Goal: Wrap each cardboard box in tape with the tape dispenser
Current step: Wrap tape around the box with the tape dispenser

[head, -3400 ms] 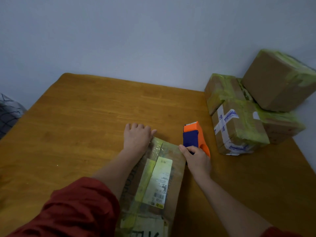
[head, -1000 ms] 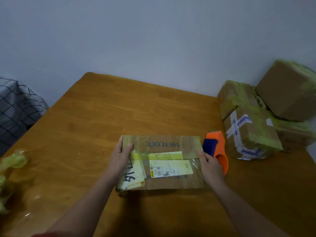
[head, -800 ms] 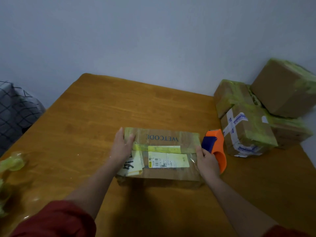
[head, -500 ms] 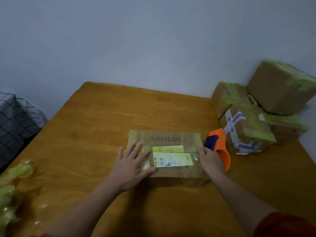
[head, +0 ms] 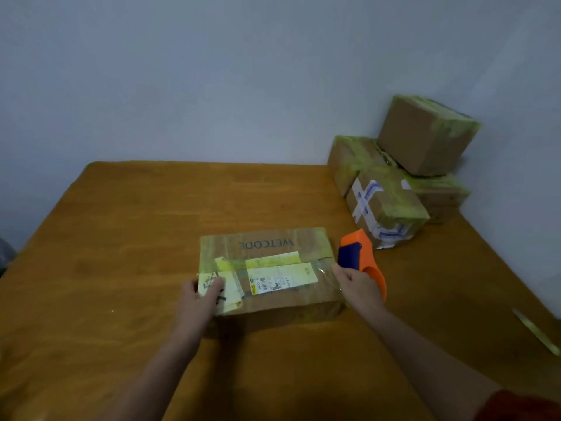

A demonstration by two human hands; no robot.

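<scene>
A flat cardboard box [head: 267,247] printed WETCODE lies in the middle of the wooden table [head: 121,238], with yellow-green tape and white labels across its top. My left hand [head: 200,302] holds the box's near left corner, thumb on the top label. My right hand [head: 358,287] grips the orange and blue tape dispenser [head: 358,253] at the box's right end. A clear strip of tape lies over the top by that hand.
Several taped cardboard boxes [head: 391,205] are stacked at the table's far right corner against the wall, one box [head: 425,135] on top. A yellowish strip [head: 537,332] lies near the table's right edge.
The box was turned from lengthwise to crosswise on the table. Within the last half second my left hand slid from flat on the top to the near left corner. The right hand stayed at the right end.
</scene>
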